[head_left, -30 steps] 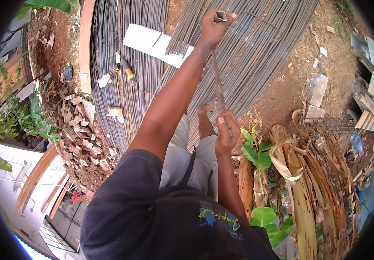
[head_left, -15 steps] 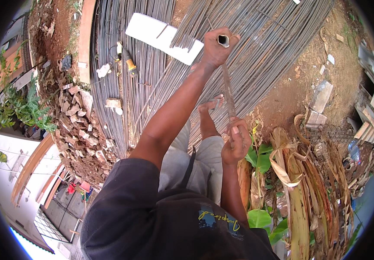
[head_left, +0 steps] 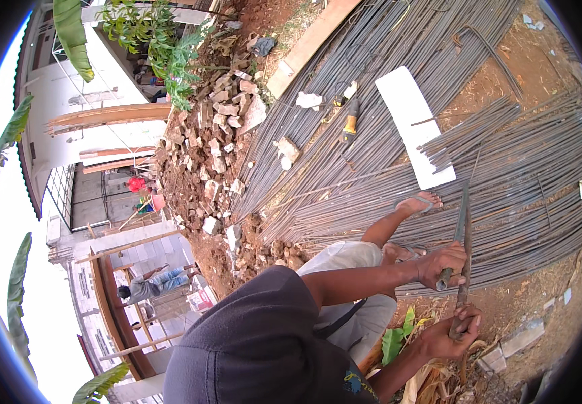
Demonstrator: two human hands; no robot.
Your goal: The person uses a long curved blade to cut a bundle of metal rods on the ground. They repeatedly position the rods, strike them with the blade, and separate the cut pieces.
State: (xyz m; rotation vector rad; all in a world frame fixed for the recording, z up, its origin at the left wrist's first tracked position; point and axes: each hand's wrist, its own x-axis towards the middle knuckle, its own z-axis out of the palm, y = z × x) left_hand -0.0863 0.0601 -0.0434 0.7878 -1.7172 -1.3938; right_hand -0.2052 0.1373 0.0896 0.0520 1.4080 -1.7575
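Head view: 2 bare hands, both at right, near the body; left hand (head_left: 440, 264) fingers curled tight round 1 hollow pipe (head_left: 444, 278), open end poking out on the near side of the fist; right hand (head_left: 450, 334) nearer than the left, fingers wrapped round 1 brown rod (head_left: 463, 294), which runs far past the right side of the left fist; cannot tell if pipe and rod touch; both pieces point away from the body, over the rebar (head_left: 506, 229); bars too many to count, lying in at least 2 spreads, left and right; 2 feet in sandals, 1 foot (head_left: 417, 203) farther, 1 foot (head_left: 402, 254) nearer, both among the bars; 1 white board (head_left: 409, 114) flat on the bars, far of the feet, 1 thin stick (head_left: 424, 122) across it; 1 yellow-and-grey power tool (head_left: 349, 124) left of the board; 1 crumpled white scrap (head_left: 309, 100) farther left; 1 broken block (head_left: 287, 149) nearer than the scrap; 1 plank (head_left: 311, 47) at far left edge of the bars; 1 rubble heap (head_left: 217, 135) left of them, pieces uncounted; 1 other person (head_left: 147, 287) well apart at left; 4 big leaves (head_left: 72, 40) along the left rim
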